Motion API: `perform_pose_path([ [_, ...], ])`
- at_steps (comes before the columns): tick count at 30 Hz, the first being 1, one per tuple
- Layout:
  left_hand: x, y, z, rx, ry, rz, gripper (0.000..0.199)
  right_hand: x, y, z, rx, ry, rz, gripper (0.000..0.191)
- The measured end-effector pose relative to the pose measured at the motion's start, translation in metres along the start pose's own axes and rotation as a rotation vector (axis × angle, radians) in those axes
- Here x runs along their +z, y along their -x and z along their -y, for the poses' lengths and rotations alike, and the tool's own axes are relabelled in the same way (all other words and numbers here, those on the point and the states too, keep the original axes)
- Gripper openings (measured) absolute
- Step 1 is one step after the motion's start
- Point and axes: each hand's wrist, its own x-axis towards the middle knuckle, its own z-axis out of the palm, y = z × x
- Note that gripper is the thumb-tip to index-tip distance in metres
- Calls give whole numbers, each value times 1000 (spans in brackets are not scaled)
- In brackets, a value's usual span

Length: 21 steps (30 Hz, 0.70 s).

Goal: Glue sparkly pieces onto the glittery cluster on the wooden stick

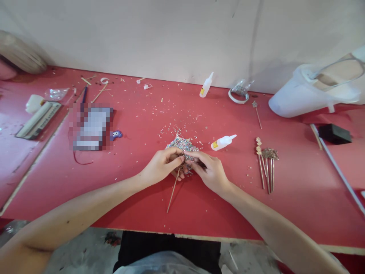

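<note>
My left hand [165, 163] is closed around the head of a hair stick [172, 197], whose thin metal shaft slants down toward the table's front edge. Close beside it, my right hand [210, 170] has its fingers drawn together at the stick's head; what they pinch is too small and hidden to make out. Both hands are over the near side of a heap of small multicoloured beads or rhinestones [182, 144]. A white glue bottle [222, 142] with a yellow label lies just beyond my right hand.
Several hair sticks [268, 156] with ornate heads lie at the right, and another stick [258, 114] behind them. A second glue bottle [205, 86], tape roll [238, 97], white bucket [299, 91], black block [334, 134], blurred object [92, 129] and long box [40, 121] surround the red table [137, 205].
</note>
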Motion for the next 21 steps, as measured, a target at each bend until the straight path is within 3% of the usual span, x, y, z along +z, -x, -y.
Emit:
perform_pose_path([
  [21, -1, 0, -6, -24, 4, 42, 25, 1, 3, -1, -6, 36, -17, 25],
])
